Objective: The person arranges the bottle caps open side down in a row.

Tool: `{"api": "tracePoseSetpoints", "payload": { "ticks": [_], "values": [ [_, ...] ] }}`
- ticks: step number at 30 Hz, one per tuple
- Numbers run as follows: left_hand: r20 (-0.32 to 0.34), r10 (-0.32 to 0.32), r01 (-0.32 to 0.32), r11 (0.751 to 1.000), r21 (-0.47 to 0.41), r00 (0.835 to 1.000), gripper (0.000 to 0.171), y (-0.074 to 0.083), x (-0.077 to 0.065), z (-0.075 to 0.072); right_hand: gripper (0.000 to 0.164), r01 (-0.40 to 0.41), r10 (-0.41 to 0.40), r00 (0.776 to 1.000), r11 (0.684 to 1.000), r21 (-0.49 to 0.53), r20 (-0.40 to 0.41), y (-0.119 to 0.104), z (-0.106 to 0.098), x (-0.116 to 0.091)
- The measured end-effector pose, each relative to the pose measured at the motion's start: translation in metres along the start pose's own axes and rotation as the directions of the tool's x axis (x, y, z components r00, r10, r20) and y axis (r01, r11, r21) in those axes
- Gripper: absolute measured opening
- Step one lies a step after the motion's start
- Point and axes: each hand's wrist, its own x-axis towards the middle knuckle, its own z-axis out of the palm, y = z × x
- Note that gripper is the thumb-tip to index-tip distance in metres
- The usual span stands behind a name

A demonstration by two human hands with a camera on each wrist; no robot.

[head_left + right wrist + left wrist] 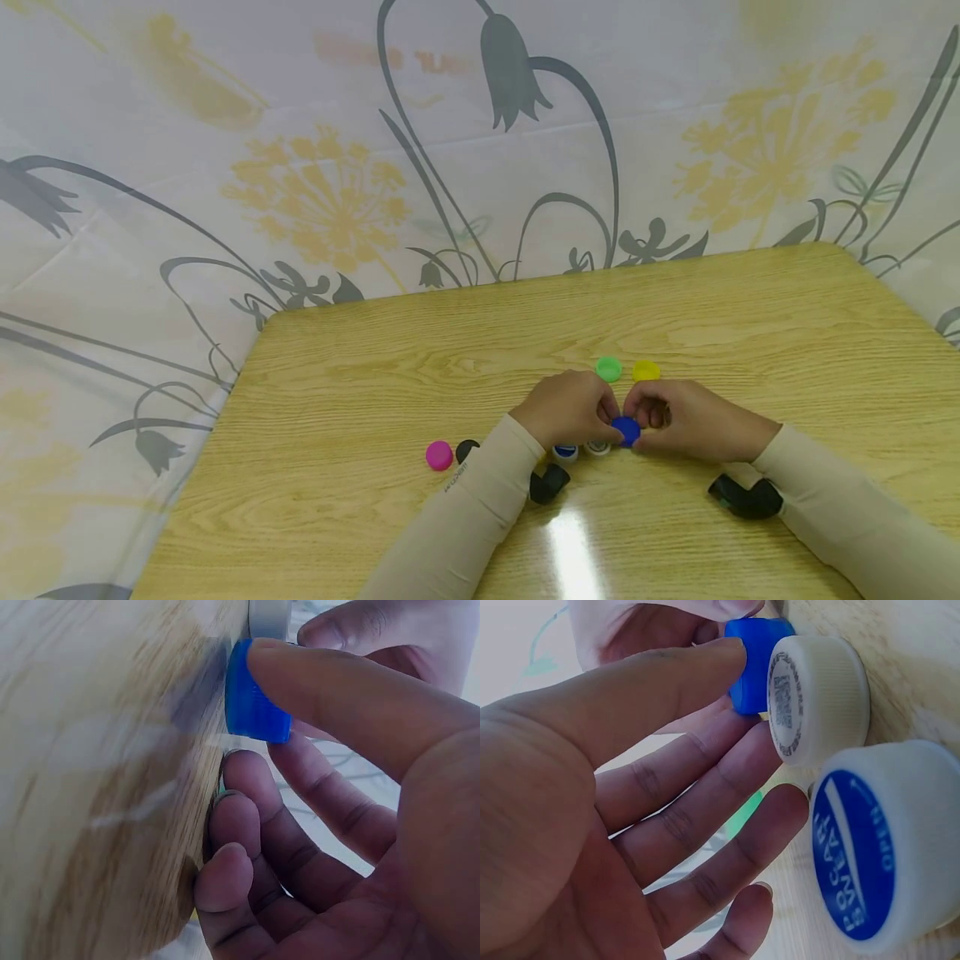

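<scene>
A blue bottle cap (627,431) sits between both hands near the table's middle right. My left hand (567,410) pinches it from the left with thumb and forefinger, the other fingers loosely bent. From the right, my right hand (697,421) also pinches the blue cap (255,697), thumb on one side and forefinger on the other, remaining fingers curled near the tabletop. Directly beside it in the left wrist view stands a white cap with a printed code (821,697). A second white cap with a blue label (922,847) is by the left fingertips.
Beyond the hands lie a green cap (608,369) and a yellow cap (646,371). Left of the left forearm are a magenta cap (438,455) and a partly covered black cap (467,450). All rest on a wooden table (337,375) before a flower-patterned cloth (315,192).
</scene>
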Motion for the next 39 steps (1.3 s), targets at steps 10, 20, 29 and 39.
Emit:
{"api": "tracePoseSetpoints", "payload": {
  "ticks": [10,20,29,39],
  "values": [
    [-0.009,-0.006,0.006,1.0,0.023,1.0,0.013,0.006,0.0,-0.001,0.025,0.001,0.0,1.0,1.0,-0.017,0.013,-0.004,-0.003,-0.003],
    [-0.018,-0.017,0.018,1.0,0.009,1.0,0.021,0.005,-0.002,-0.004,0.027,0.002,-0.001,1.0,0.999,-0.053,0.021,-0.007,-0.009,-0.005],
    [-0.196,-0.033,0.032,0.999,-0.011,0.98,0.021,0.005,-0.005,-0.009,0.02,-0.021,0.007,0.986,0.996,-0.085,-0.168,-0.006,-0.017,-0.002],
    [-0.314,0.031,0.043,0.973,0.226,0.949,0.023,0.003,-0.01,-0.026,0.03,-0.082,0.002,0.943,0.971,-0.226,-0.333,-0.01,-0.019,0.02]
  ]
}}
